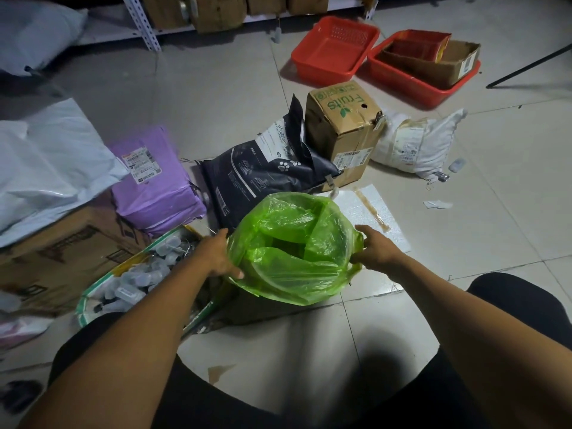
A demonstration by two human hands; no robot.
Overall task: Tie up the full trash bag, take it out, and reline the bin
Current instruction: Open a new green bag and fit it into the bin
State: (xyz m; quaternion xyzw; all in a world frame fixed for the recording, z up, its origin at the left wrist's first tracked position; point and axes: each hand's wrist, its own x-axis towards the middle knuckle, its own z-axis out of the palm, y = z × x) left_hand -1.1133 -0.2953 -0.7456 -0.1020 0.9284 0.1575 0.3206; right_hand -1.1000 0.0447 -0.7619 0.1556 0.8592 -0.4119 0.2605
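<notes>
The brown cardboard box [340,128] is showing the green word "Fruits", upside down. Shipping labels on the purple parcel [154,178] and the white sack [414,144] are staying too small to read.

Bin under green bag [294,249] fully hidden; left hand [216,255] fingertips tucked behind the plastic; label [142,164] print on purple parcel too small to read.
</notes>
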